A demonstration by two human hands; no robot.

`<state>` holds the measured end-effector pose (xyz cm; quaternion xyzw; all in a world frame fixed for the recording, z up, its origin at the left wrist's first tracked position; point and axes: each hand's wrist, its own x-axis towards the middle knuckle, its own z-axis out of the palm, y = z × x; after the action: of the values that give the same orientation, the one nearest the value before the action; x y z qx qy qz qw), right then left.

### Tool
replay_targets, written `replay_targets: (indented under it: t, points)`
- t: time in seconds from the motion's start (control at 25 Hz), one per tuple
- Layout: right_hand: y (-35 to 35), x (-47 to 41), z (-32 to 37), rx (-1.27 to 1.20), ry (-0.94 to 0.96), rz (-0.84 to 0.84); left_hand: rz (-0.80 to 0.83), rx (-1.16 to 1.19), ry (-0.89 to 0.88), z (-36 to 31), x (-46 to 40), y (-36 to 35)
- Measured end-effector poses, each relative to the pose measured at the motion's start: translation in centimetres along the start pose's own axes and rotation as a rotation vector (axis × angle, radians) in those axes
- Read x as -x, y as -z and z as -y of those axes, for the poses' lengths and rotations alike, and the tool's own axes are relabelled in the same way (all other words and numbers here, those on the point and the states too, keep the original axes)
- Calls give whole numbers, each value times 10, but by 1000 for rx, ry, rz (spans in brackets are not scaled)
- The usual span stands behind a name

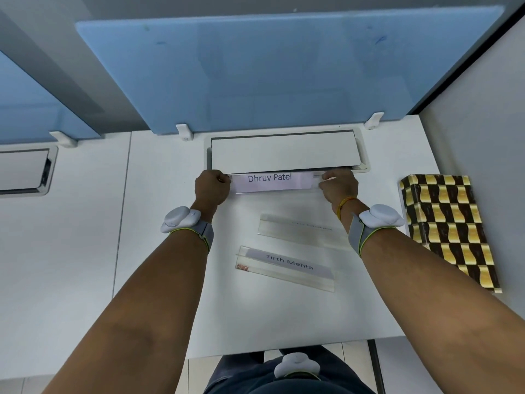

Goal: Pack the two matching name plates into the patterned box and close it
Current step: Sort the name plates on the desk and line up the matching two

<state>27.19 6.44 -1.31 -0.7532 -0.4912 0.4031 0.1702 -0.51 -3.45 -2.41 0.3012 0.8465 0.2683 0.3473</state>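
Both hands, left [212, 186] and right [338, 185], are gripping the plate [272, 182] at mid-frame; next we are likely carrying it to the closed box [449, 228] at right.

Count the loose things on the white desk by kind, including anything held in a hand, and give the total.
Name plates: 3 (held Dhruv Patel plate, faint-lettered plate, Tirth Mehta plate)
Patterned box: 1
Total: 4
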Motion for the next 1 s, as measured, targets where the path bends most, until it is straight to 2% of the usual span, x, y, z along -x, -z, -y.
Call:
replay_targets:
  t: [0.2,0.32,0.44,0.56,0.68,0.88,1.0]
  points:
    - [-1,16,-19,-42,-54,55,50,-45,-1,17,23,-4]
    - [13,25,-27,-79,-38,-23,-20,-93,33,16,42,-11]
    - [45,38,-53,39,-69,-89,-1,-33,63,15,70,-27]
    - [66,46,-93,128,-181,2,127,7,41,18,92,-51]
    - [64,53,-118,66,-239,123,151,50,47,22,105,-68]
    - [69,74,-111,115,-82,54,66,91,37,27,129,-58]
    - [64,77,-95,-38,-1,-40,-11,134,5,26,126,-52]
